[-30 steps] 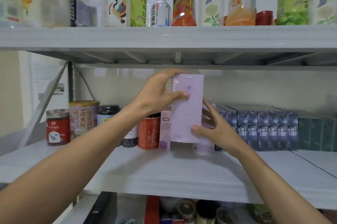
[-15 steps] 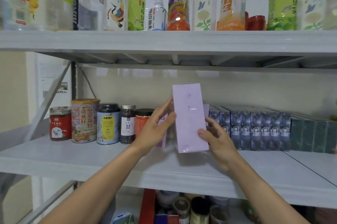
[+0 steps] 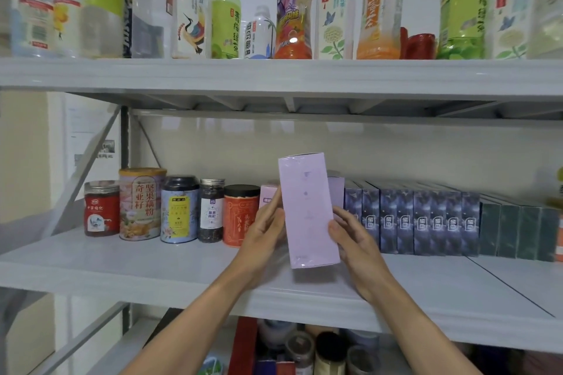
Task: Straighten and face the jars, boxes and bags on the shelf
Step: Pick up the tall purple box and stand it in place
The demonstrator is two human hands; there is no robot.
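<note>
On the middle shelf, the tall pink round canister with a gold rim (image 3: pixel 142 203) carries large vertical red characters, 奇亚籽 on the left and 坚果藕粉 on the right. The dark glass jar with a silver lid (image 3: pixel 210 211) has a white label reading 黑果枸杞. The small red-labelled jar with a clear lid (image 3: pixel 101 208) bears white characters that look like 中宁枸杞, though they are blurred. On the top shelf, the purple-wrapped bottle with an orange base (image 3: pixel 294 5) shows 冰红茶 in big white characters. The small green bottle with a green cap (image 3: pixel 225 18) reads 青梅绿茶 down its label. Print on the pale lilac box (image 3: pixel 307 210) is too faint to read.
</note>
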